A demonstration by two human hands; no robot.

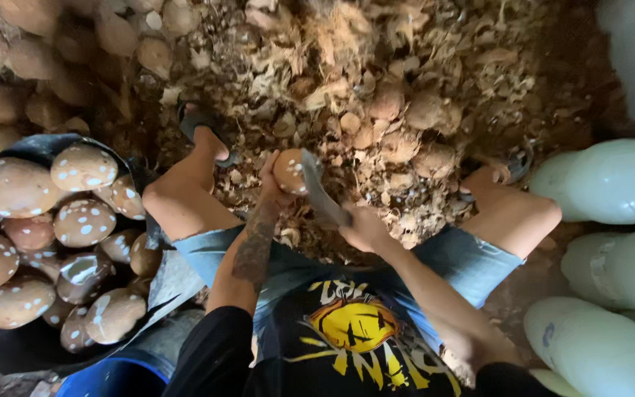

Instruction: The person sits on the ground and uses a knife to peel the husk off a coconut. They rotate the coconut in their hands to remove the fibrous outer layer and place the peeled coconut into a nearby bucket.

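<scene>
Left hand (277, 185): its fingers are wrapped around a small brown coconut (290, 170), clamped on it from the left and underneath – the forearm behind it carries a dark tattoo.
Right hand (364, 228): fingers closed around the handle of a knife; the grip itself is mostly hidden by the back of the hand.
Knife (320, 192): a broad grey blade, running up and leftward from the right fingers, its upper end touching the right side of the coconut.
Coconut: held above the husk heap, between the person's knees, just ahead of both sets of fingers.
Husk pile (376, 95): dry brown fibre and shell scraps spread over the floor beyond the fingers, with a few rounded husked pieces lying in it.
Tub (45, 147): well to the left of the left fingers – a dark container full of peeled coconuts (82, 220) (brown, speckled with white spots).
Pale jugs (611, 184): well to the right of the right fingers, lying on their sides.
</scene>
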